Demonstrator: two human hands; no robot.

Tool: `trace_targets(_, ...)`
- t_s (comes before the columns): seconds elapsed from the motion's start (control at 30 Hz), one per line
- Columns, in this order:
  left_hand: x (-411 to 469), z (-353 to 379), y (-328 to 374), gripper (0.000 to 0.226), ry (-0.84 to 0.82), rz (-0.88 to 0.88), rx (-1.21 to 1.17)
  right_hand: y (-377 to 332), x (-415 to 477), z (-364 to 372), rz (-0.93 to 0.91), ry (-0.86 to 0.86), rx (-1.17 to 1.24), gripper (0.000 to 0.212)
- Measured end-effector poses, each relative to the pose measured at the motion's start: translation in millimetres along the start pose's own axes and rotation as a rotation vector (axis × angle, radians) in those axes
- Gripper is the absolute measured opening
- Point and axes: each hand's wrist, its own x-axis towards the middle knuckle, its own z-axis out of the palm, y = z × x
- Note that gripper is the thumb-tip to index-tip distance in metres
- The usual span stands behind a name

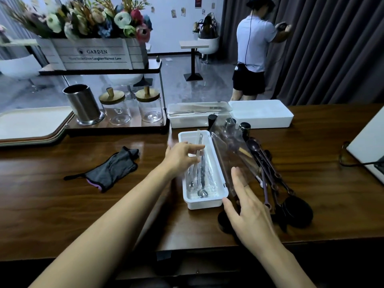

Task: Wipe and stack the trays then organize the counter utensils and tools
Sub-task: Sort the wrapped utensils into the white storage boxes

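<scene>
A: Entry 1, margins. Where is the white oblong plastic box (pixel 204 201) sitting?

B: It is lying lengthwise near the middle of the dark wooden counter (pixel 62 215), with its short near wall standing back from the counter's front edge. Its clear hinged lid (pixel 228 146) is standing open and tilting over to the right.

A: Room around it?

B: To the left, bare wood is running as far as the crumpled grey cloth with purple trim (pixel 112 169), which is lying well apart. The right side is crowded. The dark purple measuring spoons and cups (pixel 272 175) are fanning out just beside the box, partly under the tilted lid. Behind it, a second clear-lidded white box (pixel 197 119) and a closed white box (pixel 261 114) are standing side by side. The stack of cream trays (pixel 31 125) is resting at the far left, near the steel cylinder (pixel 83 104) and two glass jars with wooden lids (pixel 114 110).

A: Hands?

B: The left hand (pixel 180 156) is reaching in from the lower left, over the box's far half. Its thumb and fingers are bending to pinch a slim metal utensil (pixel 190 181), whose lower end is pointing down into the box among other metal spoons (pixel 202 193). The right hand (pixel 249 208) is spreading with fingers straight, lying against the clear lid, with the thumb just beside the box's near right corner. It is gripping nothing.
</scene>
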Motion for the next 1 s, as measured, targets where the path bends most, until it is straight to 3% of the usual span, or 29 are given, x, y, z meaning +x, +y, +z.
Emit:
trace_targets(0.17,-4,8,-7,0.052,-0.028,0.056,0.161,-1,0,1,-0.004,0.004,-0.006,0.081)
trace_targets(0.47,3,8,-11,0.069,-0.116,-0.027,0.339,0,1,6,-0.059,0.075,0.046,0.067)
trace_targets(0.63,-6,9,-15,0.066,-0.064,-0.022,0.251,-11,6,7,-0.122,0.128,0.034,0.078)
trace_targets(0.83,-27,7,-24,0.068,0.229,0.090,-0.128,-20,4,8,-0.221,0.197,0.032,0.089)
trace_targets(1.0,-31,5,-41,0.064,0.259,0.081,-0.183,-20,-2,14,-0.150,0.216,-0.016,0.104)
